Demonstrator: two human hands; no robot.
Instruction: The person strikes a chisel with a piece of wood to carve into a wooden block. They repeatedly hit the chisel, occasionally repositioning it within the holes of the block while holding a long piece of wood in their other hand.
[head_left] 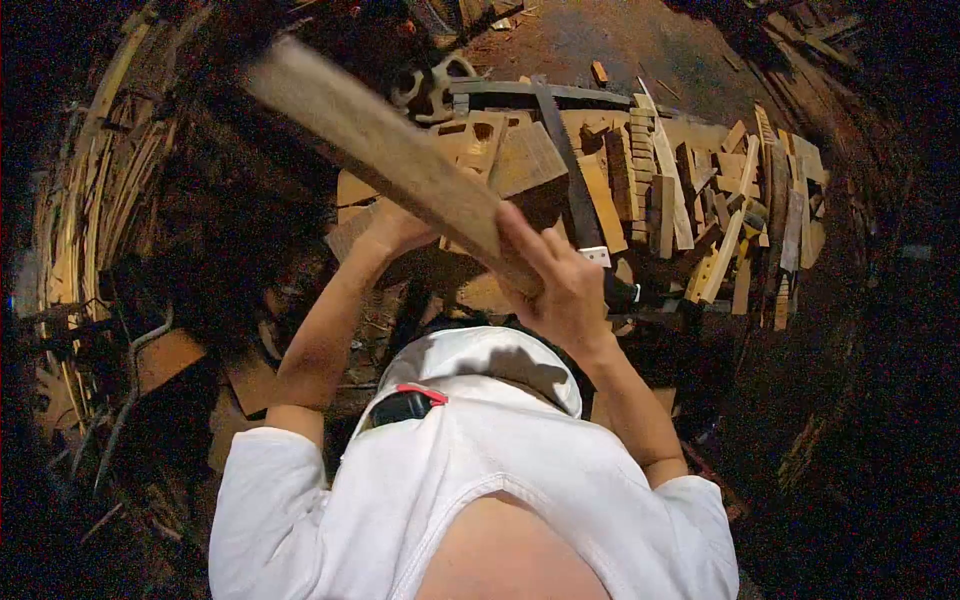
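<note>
A wooden board (385, 150) slants up and to the left across the view, its far end blurred. My right hand (565, 285) is closed around its near end, with the thumb side along the edge. Just left of there, my left hand (400, 228) is at the board's underside. Its fingers are hidden behind the board, so their grip cannot be made out. Beyond my right hand lies a handsaw (567, 150), blade pointing away and its handle close to my fingers. Wood blocks (528, 160) sit behind the board.
Many wood offcuts (715, 190) and strips cover the bench to the right. A bundle of thin wood strips (95, 190) stands at the left near a bent metal rod (130, 380). A black and red tape measure (402, 404) is at my waist.
</note>
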